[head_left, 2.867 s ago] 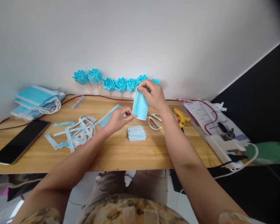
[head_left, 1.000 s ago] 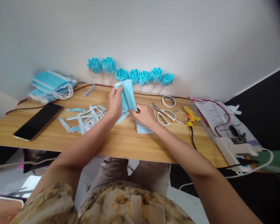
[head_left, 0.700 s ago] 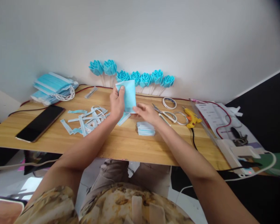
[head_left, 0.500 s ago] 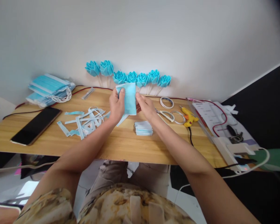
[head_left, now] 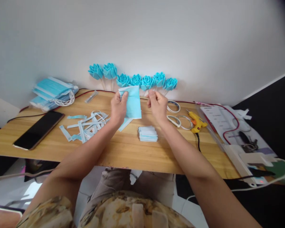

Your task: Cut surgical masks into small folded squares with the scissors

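My left hand (head_left: 118, 108) is closed on a light blue rectangle of face-mask fabric (head_left: 133, 103), thumb on its front, and holds it upright above the wooden desk (head_left: 123, 152). My right hand (head_left: 158, 106) is just right of the piece, apart from its edge. Its fingers are pinched together, and I cannot make out what, if anything, is in them. Below the hands, a small stack of cut blue pieces (head_left: 147, 133) lies on the desk. Another blue piece (head_left: 123, 123) lies under my left wrist.
A row of blue fabric roses (head_left: 133, 79) leans on the wall. Cut strips (head_left: 85, 125), a phone (head_left: 39, 129) and a mask pack (head_left: 53, 93) lie left. Scissors (head_left: 178, 120), a tape ring (head_left: 173, 106), a yellow glue gun (head_left: 196, 122), papers (head_left: 218, 117) and a power strip (head_left: 242, 158) lie right.
The piece passed from my right hand's top grip to my left hand. My right hand then left its lower edge and rose to the right, pinched, apart from the piece.
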`<state>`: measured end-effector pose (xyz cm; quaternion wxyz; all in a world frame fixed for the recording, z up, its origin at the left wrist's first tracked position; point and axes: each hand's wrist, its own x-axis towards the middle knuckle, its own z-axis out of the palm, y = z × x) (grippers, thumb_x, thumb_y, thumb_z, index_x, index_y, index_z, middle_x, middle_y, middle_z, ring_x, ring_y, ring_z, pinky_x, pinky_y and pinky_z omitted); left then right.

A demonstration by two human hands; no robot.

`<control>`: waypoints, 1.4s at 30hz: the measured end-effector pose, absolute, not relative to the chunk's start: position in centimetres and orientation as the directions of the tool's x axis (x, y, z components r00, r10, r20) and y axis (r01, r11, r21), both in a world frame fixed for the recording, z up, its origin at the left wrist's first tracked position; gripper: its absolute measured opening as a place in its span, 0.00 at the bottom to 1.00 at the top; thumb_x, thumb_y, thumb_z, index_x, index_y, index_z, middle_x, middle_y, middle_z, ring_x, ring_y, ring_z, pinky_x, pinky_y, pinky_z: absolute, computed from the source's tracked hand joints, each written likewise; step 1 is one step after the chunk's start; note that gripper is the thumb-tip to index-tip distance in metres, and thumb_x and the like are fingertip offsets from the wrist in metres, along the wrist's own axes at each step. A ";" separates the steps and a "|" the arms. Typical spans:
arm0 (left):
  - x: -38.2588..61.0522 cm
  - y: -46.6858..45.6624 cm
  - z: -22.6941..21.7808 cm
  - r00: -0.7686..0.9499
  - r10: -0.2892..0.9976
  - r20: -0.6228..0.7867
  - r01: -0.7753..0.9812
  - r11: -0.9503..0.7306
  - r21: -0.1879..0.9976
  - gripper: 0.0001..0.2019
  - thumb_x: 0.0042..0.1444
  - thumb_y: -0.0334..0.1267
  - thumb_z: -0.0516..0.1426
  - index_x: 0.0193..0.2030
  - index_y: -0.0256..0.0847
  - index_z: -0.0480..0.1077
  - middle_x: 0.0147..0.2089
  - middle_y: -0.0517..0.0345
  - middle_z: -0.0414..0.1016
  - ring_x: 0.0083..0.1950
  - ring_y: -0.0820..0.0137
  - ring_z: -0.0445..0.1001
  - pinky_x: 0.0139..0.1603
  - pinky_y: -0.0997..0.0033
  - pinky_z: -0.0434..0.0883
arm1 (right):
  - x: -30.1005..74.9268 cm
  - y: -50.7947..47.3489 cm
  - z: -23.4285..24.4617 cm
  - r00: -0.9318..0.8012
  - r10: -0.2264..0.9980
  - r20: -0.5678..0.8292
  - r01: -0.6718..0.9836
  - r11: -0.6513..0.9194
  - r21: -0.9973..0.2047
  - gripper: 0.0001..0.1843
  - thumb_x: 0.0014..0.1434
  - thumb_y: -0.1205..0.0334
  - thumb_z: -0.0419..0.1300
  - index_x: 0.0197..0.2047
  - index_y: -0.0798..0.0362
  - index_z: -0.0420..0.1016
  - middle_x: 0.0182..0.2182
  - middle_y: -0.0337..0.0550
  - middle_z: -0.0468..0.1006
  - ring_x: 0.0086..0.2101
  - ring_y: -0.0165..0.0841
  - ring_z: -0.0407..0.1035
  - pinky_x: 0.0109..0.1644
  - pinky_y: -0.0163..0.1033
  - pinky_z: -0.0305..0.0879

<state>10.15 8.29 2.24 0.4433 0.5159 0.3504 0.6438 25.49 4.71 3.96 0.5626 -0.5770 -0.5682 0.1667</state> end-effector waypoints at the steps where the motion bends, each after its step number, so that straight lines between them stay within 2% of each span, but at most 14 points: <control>1: 10.2 8.1 2.3 -0.048 0.930 0.365 -0.195 -0.367 0.910 0.11 0.63 0.47 0.61 0.41 0.40 0.75 0.36 0.60 0.75 0.39 0.69 0.71 0.43 0.72 0.68 | 26.1 4.7 4.6 0.255 0.837 0.484 0.468 0.332 -0.819 0.30 0.68 0.32 0.49 0.38 0.50 0.76 0.26 0.39 0.74 0.31 0.33 0.69 0.40 0.39 0.67; 3: 10.3 7.7 2.4 0.012 0.919 0.395 -0.154 -0.388 0.908 0.10 0.62 0.46 0.63 0.40 0.41 0.76 0.36 0.59 0.76 0.39 0.68 0.72 0.43 0.71 0.68 | 26.8 4.5 6.0 0.101 0.830 0.548 0.497 0.435 -0.751 0.28 0.65 0.32 0.55 0.46 0.48 0.79 0.36 0.43 0.80 0.40 0.36 0.73 0.48 0.42 0.69; 5: 10.4 7.1 2.4 0.064 0.901 0.429 -0.114 -0.421 0.900 0.09 0.62 0.45 0.63 0.39 0.41 0.77 0.36 0.59 0.77 0.39 0.67 0.72 0.43 0.71 0.68 | 27.0 4.3 7.3 -0.071 0.833 0.549 0.543 0.494 -0.679 0.27 0.60 0.34 0.62 0.51 0.46 0.80 0.44 0.44 0.81 0.47 0.39 0.73 0.54 0.45 0.68; 8: 10.7 6.6 2.1 0.121 0.875 0.469 -0.066 -0.464 0.883 0.09 0.62 0.45 0.62 0.38 0.42 0.78 0.36 0.58 0.78 0.40 0.66 0.72 0.44 0.70 0.67 | 26.9 4.1 8.2 -0.187 0.854 0.485 0.597 0.491 -0.635 0.22 0.60 0.39 0.65 0.46 0.48 0.82 0.42 0.44 0.81 0.45 0.39 0.73 0.53 0.44 0.67; 12: 11.0 6.7 1.3 0.205 0.882 0.424 -0.080 -0.417 0.905 0.12 0.58 0.48 0.65 0.32 0.41 0.75 0.30 0.60 0.72 0.34 0.69 0.67 0.36 0.70 0.64 | 27.3 4.4 8.1 -0.137 0.864 0.485 0.618 0.457 -0.640 0.19 0.65 0.45 0.61 0.34 0.51 0.79 0.32 0.41 0.78 0.37 0.34 0.70 0.44 0.40 0.65; 15: 11.1 6.6 1.2 0.253 0.902 0.349 -0.126 -0.327 0.937 0.18 0.54 0.51 0.67 0.27 0.41 0.70 0.25 0.62 0.64 0.28 0.73 0.60 0.29 0.71 0.58 | 28.5 4.8 8.3 -0.057 0.828 0.558 0.598 0.475 -0.645 0.18 0.67 0.46 0.59 0.34 0.51 0.77 0.30 0.39 0.74 0.34 0.32 0.67 0.41 0.38 0.63; 18: 11.1 6.5 1.6 0.255 0.918 0.305 -0.140 -0.277 0.951 0.20 0.51 0.55 0.68 0.25 0.41 0.70 0.22 0.64 0.60 0.25 0.75 0.55 0.26 0.71 0.54 | 29.9 4.8 9.0 0.005 0.796 0.606 0.587 0.488 -0.646 0.18 0.67 0.45 0.58 0.34 0.51 0.75 0.29 0.38 0.71 0.33 0.31 0.65 0.39 0.37 0.62; 23: 10.9 6.7 1.9 0.216 0.941 0.259 -0.203 -0.216 0.955 0.21 0.49 0.54 0.69 0.22 0.41 0.68 0.19 0.64 0.62 0.24 0.75 0.57 0.28 0.72 0.55 | 30.9 4.6 9.6 0.062 0.776 0.627 0.580 0.484 -0.655 0.19 0.67 0.44 0.57 0.34 0.51 0.73 0.29 0.38 0.69 0.33 0.30 0.64 0.37 0.37 0.61; 28: 10.9 7.2 1.5 0.191 0.955 0.225 -0.251 -0.174 0.952 0.19 0.46 0.52 0.70 0.23 0.41 0.70 0.19 0.65 0.64 0.24 0.76 0.58 0.29 0.72 0.57 | 30.6 4.9 9.0 0.113 0.781 0.614 0.570 0.455 -0.684 0.22 0.66 0.40 0.57 0.33 0.51 0.73 0.28 0.39 0.70 0.31 0.30 0.63 0.36 0.37 0.61; 42: 11.0 6.9 1.5 0.212 0.946 0.245 -0.238 -0.193 0.952 0.19 0.44 0.53 0.72 0.24 0.41 0.73 0.19 0.66 0.62 0.25 0.76 0.57 0.30 0.71 0.55 | 31.3 5.4 8.5 0.137 0.771 0.622 0.582 0.445 -0.680 0.16 0.66 0.46 0.59 0.35 0.50 0.75 0.29 0.38 0.71 0.33 0.31 0.66 0.38 0.38 0.62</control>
